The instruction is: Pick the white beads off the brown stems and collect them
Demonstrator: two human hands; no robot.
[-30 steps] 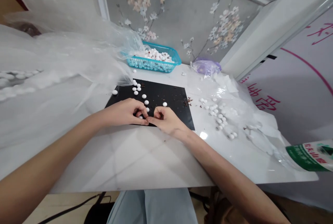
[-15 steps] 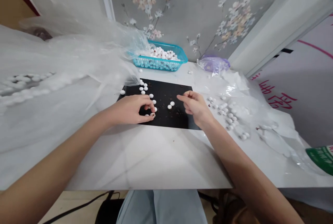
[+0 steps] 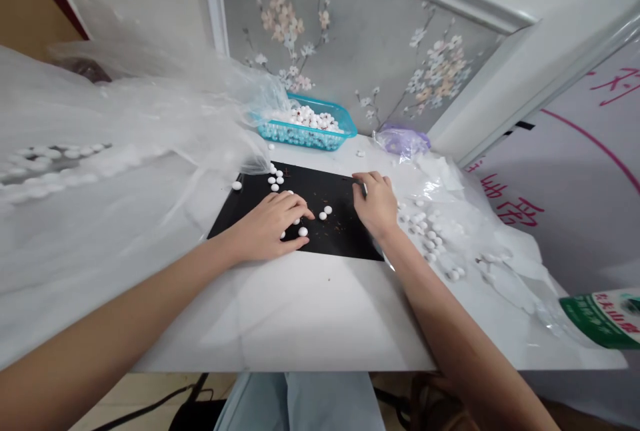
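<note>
My left hand (image 3: 277, 225) rests over the left part of a black mat (image 3: 345, 231), its thumb and fingers apart around a white bead (image 3: 303, 232) that lies on the mat. Other white beads are partly hidden under its fingers. Two white beads (image 3: 325, 212) sit together near the middle of the mat, among small brown specks. My right hand (image 3: 375, 203) is at the mat's right edge with its fingers apart and curved downward; nothing shows between them.
Behind the mat stands a blue basket (image 3: 345, 140) full of white beads. Large clear plastic bags (image 3: 150, 111) cover the left side. At right are scattered beads (image 3: 433, 241), clear plastic, a purple bag (image 3: 405, 141) and a green-labelled bottle (image 3: 595, 317).
My left hand has opened from its pinch on a bead, which now lies on the mat. My right hand's pointing finger has drawn back, and the fingers are spread. The view has shifted slightly.
</note>
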